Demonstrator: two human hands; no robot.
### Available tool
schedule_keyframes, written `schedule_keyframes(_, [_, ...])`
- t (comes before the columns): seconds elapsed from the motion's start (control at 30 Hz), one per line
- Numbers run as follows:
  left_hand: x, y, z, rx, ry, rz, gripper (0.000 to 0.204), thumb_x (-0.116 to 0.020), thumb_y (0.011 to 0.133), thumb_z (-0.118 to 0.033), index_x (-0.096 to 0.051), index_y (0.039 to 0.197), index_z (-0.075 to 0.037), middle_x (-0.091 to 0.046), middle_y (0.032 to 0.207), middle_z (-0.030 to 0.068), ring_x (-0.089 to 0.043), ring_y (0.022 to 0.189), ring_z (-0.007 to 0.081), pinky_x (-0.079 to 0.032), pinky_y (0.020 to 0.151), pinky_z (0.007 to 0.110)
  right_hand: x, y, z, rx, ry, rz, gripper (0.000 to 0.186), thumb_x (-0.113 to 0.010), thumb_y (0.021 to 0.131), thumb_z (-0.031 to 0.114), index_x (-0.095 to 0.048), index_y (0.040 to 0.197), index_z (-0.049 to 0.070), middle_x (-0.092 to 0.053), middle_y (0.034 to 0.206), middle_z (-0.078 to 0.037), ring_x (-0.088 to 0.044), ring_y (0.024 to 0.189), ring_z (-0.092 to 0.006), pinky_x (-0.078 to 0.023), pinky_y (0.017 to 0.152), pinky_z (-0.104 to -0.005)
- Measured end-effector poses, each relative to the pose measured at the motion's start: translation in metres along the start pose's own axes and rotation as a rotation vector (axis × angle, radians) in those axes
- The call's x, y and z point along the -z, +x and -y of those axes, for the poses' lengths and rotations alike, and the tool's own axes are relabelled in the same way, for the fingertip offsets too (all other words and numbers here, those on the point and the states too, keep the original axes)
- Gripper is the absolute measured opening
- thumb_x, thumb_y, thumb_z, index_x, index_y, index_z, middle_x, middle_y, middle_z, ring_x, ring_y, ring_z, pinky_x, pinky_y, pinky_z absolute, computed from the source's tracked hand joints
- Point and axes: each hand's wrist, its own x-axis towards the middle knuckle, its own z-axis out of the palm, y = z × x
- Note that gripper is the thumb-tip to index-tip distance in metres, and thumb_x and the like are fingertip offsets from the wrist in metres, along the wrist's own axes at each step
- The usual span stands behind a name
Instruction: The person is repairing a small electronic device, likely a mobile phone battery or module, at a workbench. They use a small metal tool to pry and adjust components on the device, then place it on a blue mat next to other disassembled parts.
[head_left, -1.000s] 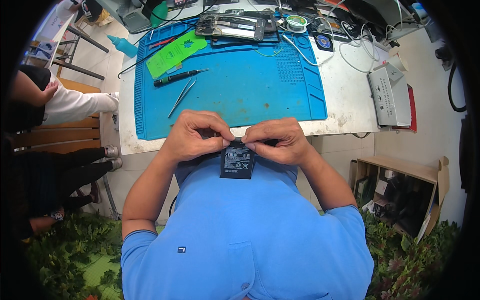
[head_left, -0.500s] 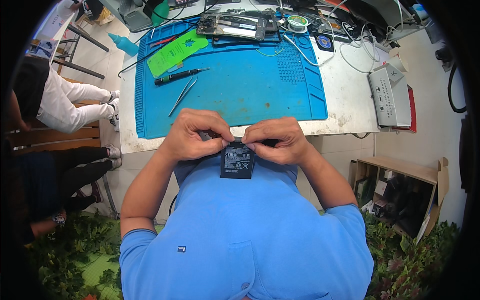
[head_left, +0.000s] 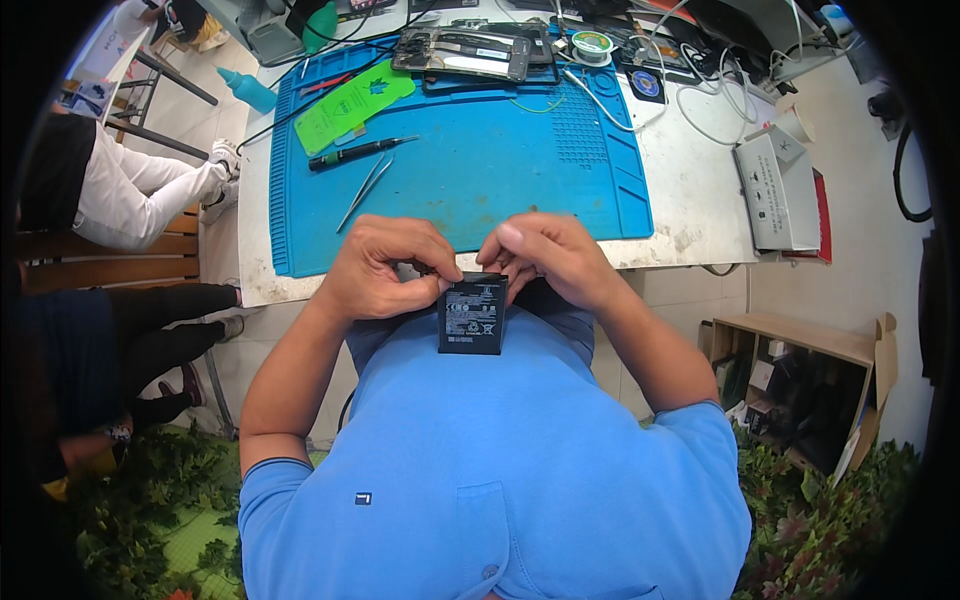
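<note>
A black phone battery (head_left: pixel 473 318) with white print on its face hangs upright in front of my blue shirt, at the table's near edge. My left hand (head_left: pixel 385 265) pinches its upper left corner between thumb and forefinger. At the upper right corner, my right hand (head_left: pixel 550 258) has its thumb lifted away from the fingers. Those fingers are bent near the battery's right edge; whether they touch its back is hidden. Beyond my hands, steel tweezers (head_left: pixel 366 192) and a black-and-green screwdriver (head_left: pixel 362 152) lie on the blue work mat (head_left: pixel 480 190).
A green sheet (head_left: pixel 352 106) and an opened phone (head_left: pixel 462 52) lie toward the mat's back. A solder spool (head_left: pixel 591 47) and white cables stand behind right. A white box (head_left: pixel 778 195) sits at the table's right edge. People sit on a bench (head_left: pixel 150 268) at left.
My right thumb has come off the battery's upper right corner and lifted, and the right hand has turned. My left hand keeps its pinch. A seated person's leg at left has shifted.
</note>
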Motion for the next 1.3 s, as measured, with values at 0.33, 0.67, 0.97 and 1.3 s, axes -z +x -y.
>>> schedule_keyframes(0.33, [0.000, -0.002, -0.001, 0.022, 0.005, 0.000, 0.017, -0.072, 0.072, 0.004, -0.080, 0.085, -0.004, -0.075, 0.079, 0.0067, -0.067, 0.068, 0.0133, -0.048, 0.058, 0.027, 0.002, 0.018, 0.012, -0.284, -0.167, 0.074, 0.040, -0.083, 0.091, 0.035, -0.078, 0.091, -0.004, -0.074, 0.077, -0.013, -0.071, 0.060, -0.0178, -0.060, 0.055, -0.0282])
schedule_keyframes(0.67, [0.000, -0.005, -0.001, 0.034, -0.022, 0.013, 0.019, -0.071, 0.070, 0.003, -0.081, 0.085, -0.005, -0.076, 0.082, 0.0070, -0.070, 0.072, 0.0152, -0.050, 0.061, 0.029, 0.006, 0.019, 0.017, -0.304, -0.222, 0.145, 0.029, -0.084, 0.090, 0.025, -0.079, 0.092, -0.004, -0.076, 0.079, -0.012, -0.072, 0.063, -0.0167, -0.061, 0.059, -0.0278])
schedule_keyframes(0.97, [0.005, -0.005, -0.007, 0.302, -0.334, -0.050, 0.013, -0.081, 0.080, -0.006, -0.078, 0.091, 0.001, -0.076, 0.086, 0.0089, -0.071, 0.077, 0.0152, -0.056, 0.069, 0.029, 0.003, 0.017, 0.023, -0.276, -0.255, 0.181, 0.028, -0.085, 0.088, 0.023, -0.080, 0.094, -0.004, -0.076, 0.080, -0.011, -0.072, 0.065, -0.0160, -0.062, 0.060, -0.0277])
schedule_keyframes(1.3, [0.003, 0.011, -0.012, 0.600, -0.438, 0.087, 0.021, -0.087, 0.082, -0.007, -0.075, 0.097, 0.003, -0.075, 0.086, 0.0067, -0.070, 0.075, 0.0090, -0.056, 0.069, 0.022, 0.004, 0.017, 0.024, -0.243, -0.270, 0.209, 0.029, -0.084, 0.089, 0.023, -0.080, 0.096, -0.005, -0.075, 0.081, -0.011, -0.071, 0.066, -0.0148, -0.061, 0.061, -0.0275])
